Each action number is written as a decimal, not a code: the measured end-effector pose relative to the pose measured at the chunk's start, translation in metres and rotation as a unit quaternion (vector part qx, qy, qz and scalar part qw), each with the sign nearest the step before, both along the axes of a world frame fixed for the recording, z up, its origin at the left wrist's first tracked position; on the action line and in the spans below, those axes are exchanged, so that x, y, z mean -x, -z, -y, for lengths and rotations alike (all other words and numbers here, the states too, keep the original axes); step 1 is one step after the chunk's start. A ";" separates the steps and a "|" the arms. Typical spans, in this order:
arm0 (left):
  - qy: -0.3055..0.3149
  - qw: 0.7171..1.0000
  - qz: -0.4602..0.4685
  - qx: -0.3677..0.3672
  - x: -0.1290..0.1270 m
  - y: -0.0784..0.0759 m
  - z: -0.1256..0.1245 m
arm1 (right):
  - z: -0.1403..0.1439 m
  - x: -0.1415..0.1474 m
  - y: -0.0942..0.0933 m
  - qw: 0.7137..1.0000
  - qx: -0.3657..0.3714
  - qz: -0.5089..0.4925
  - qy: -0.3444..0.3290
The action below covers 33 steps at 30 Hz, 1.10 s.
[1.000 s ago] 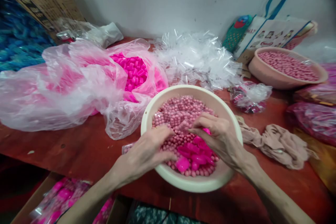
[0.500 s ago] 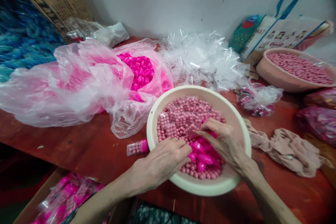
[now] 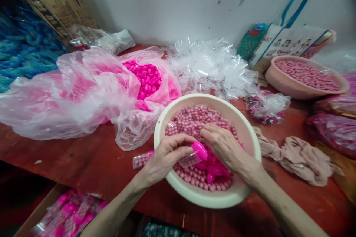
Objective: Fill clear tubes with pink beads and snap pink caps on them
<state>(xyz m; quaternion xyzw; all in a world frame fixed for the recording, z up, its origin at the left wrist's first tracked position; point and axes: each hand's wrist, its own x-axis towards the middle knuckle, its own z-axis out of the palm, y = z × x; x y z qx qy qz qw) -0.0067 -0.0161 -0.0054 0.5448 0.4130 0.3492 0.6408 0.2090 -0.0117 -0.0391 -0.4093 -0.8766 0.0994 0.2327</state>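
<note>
Left hand (image 3: 167,153) is curled shut around a small clear plastic tube (image 3: 189,160), which is held over the near side of the round cream plastic bowl (image 3: 250,137). Just past the left fingertips, a bright pink plastic cap (image 3: 199,150) is seen at the mouth of the tube. Right hand (image 3: 222,144) is bent over the small pink round beads (image 3: 194,118) in the bowl, with its fingertips pinched close by the cap; whether the cap is gripped cannot be told. More pink caps (image 3: 215,168) are piled under the right palm. A filled tube (image 3: 141,159) is laid on the red table (image 3: 83,159) just left of the left hand. The capping step seems to be in hand. Next, the cap would likely need to be lined up straight and pushed down firmly.
</note>
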 end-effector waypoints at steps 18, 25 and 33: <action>-0.121 0.992 0.009 -0.043 -0.005 0.007 0.006 | 0.024 0.041 -0.028 0.998 0.044 0.036 -0.001; -0.217 0.974 -0.019 -0.054 0.041 -0.003 0.027 | 0.019 0.046 -0.037 0.997 0.048 0.045 -0.033; -0.236 0.840 -0.460 -0.166 0.172 0.050 0.054 | 0.006 0.038 -0.014 0.997 0.064 0.002 0.029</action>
